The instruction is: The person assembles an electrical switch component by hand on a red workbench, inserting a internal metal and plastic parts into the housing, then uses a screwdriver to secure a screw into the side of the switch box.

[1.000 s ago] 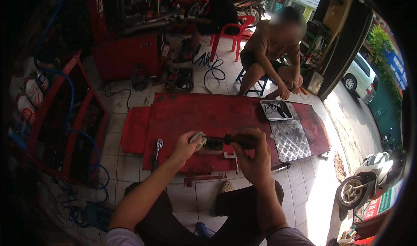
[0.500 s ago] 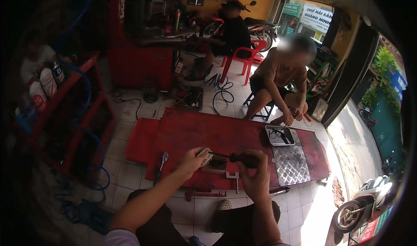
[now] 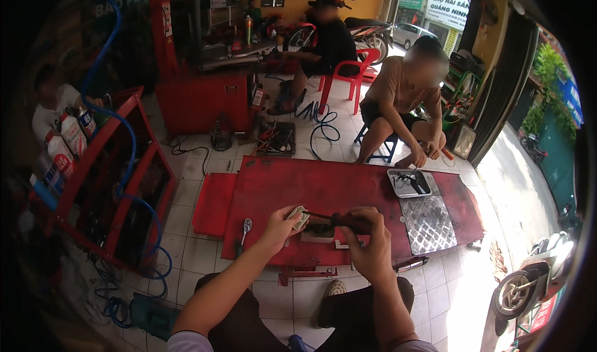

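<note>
My left hand (image 3: 279, 229) is closed on a small pale, cream-coloured part (image 3: 300, 218), held up over the near edge of a red table (image 3: 280, 184). In my right hand (image 3: 372, 239) is a screwdriver (image 3: 341, 219) with a dark handle. Its shaft points left, and the tip meets or nearly meets the pale part; exact contact is too small to tell. Below the shaft, a small open box (image 3: 318, 234) sits on the table, partly covered by my hands. A ratchet wrench (image 3: 247, 227) lies to the left of my left hand.
A metal tray (image 3: 411, 196) with dark parts stands at the table's far right, above a tread plate (image 3: 430, 224). Behind it a person (image 3: 398, 85) sits with hands over the tray. A red rack (image 3: 134, 184) with bottles and a blue hose (image 3: 134, 147) are on the left.
The view has shifted slightly, and the picture is brighter. Both hands keep their grips, with the screwdriver still pointed at the pale part. A car now shows outside the doorway.
</note>
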`<act>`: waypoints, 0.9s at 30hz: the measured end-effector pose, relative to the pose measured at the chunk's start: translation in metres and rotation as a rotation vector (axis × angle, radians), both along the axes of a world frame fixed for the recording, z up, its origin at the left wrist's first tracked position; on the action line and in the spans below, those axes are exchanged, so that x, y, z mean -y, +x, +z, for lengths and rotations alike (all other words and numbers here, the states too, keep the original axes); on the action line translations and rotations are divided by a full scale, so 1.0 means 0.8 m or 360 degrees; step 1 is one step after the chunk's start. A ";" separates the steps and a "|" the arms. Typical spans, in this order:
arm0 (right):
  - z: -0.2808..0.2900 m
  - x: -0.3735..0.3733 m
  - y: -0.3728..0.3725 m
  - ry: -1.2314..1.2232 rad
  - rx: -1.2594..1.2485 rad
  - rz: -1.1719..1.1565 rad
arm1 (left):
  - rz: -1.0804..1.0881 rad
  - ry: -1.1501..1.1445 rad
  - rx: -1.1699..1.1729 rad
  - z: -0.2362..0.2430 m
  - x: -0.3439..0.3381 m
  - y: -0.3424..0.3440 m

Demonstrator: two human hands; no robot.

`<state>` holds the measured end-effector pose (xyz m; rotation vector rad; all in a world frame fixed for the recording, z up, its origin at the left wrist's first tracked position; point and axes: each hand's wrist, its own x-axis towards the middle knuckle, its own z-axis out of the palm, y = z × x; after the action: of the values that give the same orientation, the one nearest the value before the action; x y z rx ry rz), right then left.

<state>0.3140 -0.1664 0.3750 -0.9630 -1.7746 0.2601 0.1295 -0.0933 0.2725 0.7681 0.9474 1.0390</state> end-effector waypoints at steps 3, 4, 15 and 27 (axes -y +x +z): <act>-0.012 0.002 0.006 0.0002 -0.0003 -0.0015 | 0.0012 -0.0030 0.0024 -0.014 0.002 0.006; -0.019 -0.002 0.008 -0.0011 -0.0004 -0.0010 | 0.0021 -0.0041 0.0044 -0.020 0.002 0.008; -0.016 -0.038 0.013 0.0019 -0.0026 0.0006 | -0.0022 0.0015 0.0021 -0.025 -0.038 0.014; -0.006 -0.019 0.012 0.0020 -0.0070 0.0020 | 0.0010 -0.0044 0.0084 0.000 -0.019 0.011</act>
<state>0.3237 -0.1514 0.3704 -0.9307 -1.7408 0.2755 0.1384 -0.0784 0.2723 0.7119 0.9175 1.0453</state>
